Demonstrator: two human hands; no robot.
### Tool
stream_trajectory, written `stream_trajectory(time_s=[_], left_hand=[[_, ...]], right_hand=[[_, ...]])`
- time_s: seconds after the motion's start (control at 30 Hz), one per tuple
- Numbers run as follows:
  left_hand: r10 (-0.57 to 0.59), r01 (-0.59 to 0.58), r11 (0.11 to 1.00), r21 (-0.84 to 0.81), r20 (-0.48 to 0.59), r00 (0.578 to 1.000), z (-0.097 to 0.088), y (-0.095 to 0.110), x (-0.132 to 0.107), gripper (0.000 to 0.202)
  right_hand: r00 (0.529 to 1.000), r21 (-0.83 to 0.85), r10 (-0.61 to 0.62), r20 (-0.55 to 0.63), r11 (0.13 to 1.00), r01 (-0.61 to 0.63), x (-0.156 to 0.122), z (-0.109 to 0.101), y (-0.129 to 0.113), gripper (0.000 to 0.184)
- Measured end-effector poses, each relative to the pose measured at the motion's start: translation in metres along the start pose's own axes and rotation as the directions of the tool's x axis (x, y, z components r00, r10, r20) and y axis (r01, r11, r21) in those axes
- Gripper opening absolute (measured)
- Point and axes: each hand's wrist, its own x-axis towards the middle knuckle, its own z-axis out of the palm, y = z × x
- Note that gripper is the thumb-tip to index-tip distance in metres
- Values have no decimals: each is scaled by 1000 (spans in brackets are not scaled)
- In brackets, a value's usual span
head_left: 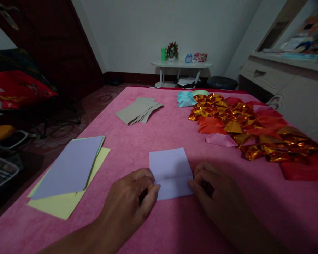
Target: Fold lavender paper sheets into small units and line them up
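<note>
A lavender paper sheet (pixel 169 164), creased across but not yet shaped, is pinched at its side edges by the left hand (pixel 131 194) and right hand (pixel 216 187) on a pink tablecloth (pixel 153 135); folded paper pieces (pixel 218 109) are massed at right, flat sheets (pixel 69 167) left unfolded.

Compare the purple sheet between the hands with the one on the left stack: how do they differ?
The held sheet has a crease across it; the stacked sheet shows none. The left hand and right hand hold the held sheet's side edges, while the stacked sheet lies untouched above yellow paper. Both are plain pale purple.
</note>
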Motion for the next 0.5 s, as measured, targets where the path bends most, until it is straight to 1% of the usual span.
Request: stream_trajectory(time_s=[0.23, 0.4, 0.5], left_hand=[[-9, 9, 999, 36, 3, 1000, 2, 2, 0, 25], [-24, 24, 997, 72, -5, 1000, 2, 3, 1, 23], [-43, 45, 993, 112, -21, 999, 1, 3, 1, 11]], right_hand=[[1000, -4, 5, 1, 1000, -5, 1, 1, 0, 18], [999, -71, -24, -35, 997, 21, 1, 1, 0, 20], [999, -88, 16, -51, 996, -21, 1, 1, -1, 13]])
